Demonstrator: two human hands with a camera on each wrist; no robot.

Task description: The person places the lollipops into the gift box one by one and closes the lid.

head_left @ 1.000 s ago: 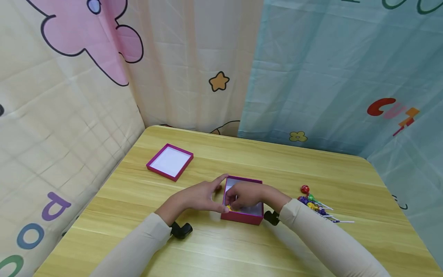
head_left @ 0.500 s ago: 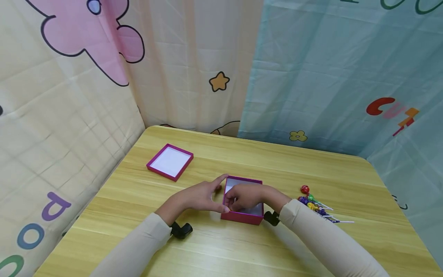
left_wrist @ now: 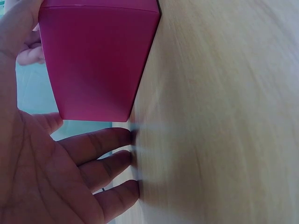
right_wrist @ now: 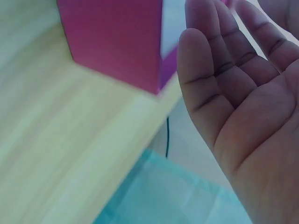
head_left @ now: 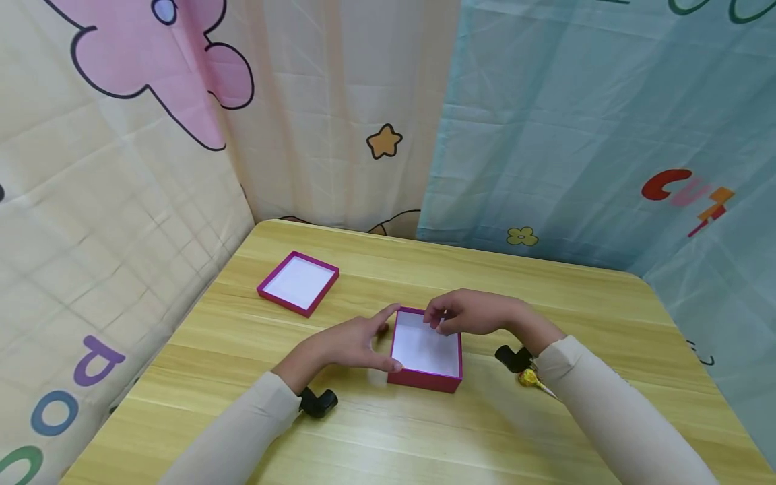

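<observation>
A square magenta box with a white inside stands without its lid on the table. My left hand holds its left side, thumb at the near corner and index finger at the far corner. In the left wrist view the other fingers extend below the box wall. Over the far right rim is my right hand, its fingers loosely bent with nothing between them. White shows across the visible box floor; the low near edge is hidden behind the front wall. A yellow lollipop lies on the table beside the right wrist.
The box lid, white side up, lies at the back left of the wooden table. My right sleeve covers the spot where other lollipops lay. Printed curtains hang behind the table and at both sides.
My right hand has come up out of the box's near left corner and moved right and away. The yellow candy seen under its fingers earlier is out of sight. The left hand stays put.
</observation>
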